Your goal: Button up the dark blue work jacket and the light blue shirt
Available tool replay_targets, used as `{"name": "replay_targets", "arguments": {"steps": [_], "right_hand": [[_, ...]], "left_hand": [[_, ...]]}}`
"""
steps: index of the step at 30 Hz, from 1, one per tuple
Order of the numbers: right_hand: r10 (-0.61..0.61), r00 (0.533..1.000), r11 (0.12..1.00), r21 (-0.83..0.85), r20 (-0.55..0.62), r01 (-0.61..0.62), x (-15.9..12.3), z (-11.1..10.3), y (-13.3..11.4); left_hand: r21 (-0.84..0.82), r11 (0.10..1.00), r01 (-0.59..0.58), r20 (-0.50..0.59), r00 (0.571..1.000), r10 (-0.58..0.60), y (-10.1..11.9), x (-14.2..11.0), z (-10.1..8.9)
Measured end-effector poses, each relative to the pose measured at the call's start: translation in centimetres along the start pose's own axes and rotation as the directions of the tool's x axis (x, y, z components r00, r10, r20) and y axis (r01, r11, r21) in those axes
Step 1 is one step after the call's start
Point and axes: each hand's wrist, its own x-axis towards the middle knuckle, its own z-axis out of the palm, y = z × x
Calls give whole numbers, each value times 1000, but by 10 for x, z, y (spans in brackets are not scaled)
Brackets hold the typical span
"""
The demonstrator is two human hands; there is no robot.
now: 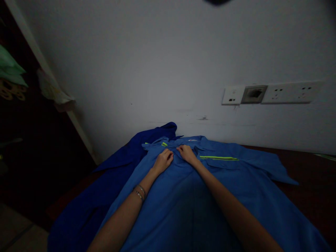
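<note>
A light blue work jacket [168,196] with yellow-green stripes lies spread out in front of me. Both my hands are at its front, just below the collar. My left hand [163,159] is closed, its fingers pinching the jacket's fabric near the front opening. Close beside it, my right hand [187,154] also pinches the cloth between bent fingers. Whether a button or fastener sits between the fingertips is too small to tell. Under the jacket's left side, a darker blue garment [126,154] shows, partly covered.
The garments rest on a dark reddish-brown surface [296,196] against a white wall [157,70]. Sockets and switches [286,93] are set in the wall at the right. At the left stands a dark door [34,140] with cloth hanging near it; floor tiles [15,224] show below.
</note>
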Motion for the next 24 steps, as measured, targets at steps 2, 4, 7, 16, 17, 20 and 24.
{"name": "replay_targets", "arguments": {"steps": [2,4,7,16,17,20,24], "right_hand": [[20,1000,999,41,-20,-19,1,-4,1],[43,998,997,59,-49,-40,1,-7,0],[58,996,998,41,-60,-56,0,-12,-2],[27,996,998,66,-86,-21,3,-68,-12],[20,995,997,79,-99,-12,2,-79,-13],[19,993,993,118,-115,-6,-8,-107,-8],[88,996,993,85,0,-87,-33,-119,24]], "left_hand": [[-79,989,123,-80,988,-129,-3,1,1],[-163,950,266,-181,939,-294,-8,2,2],[-275,870,410,-275,833,-480,-15,3,-1],[-433,747,504,-316,691,-650,-21,2,-8],[-456,742,491,-321,687,-652,-22,2,-7],[-518,723,458,-317,682,-659,-25,2,-6],[-560,702,439,-321,666,-673,-26,3,-6]]}}
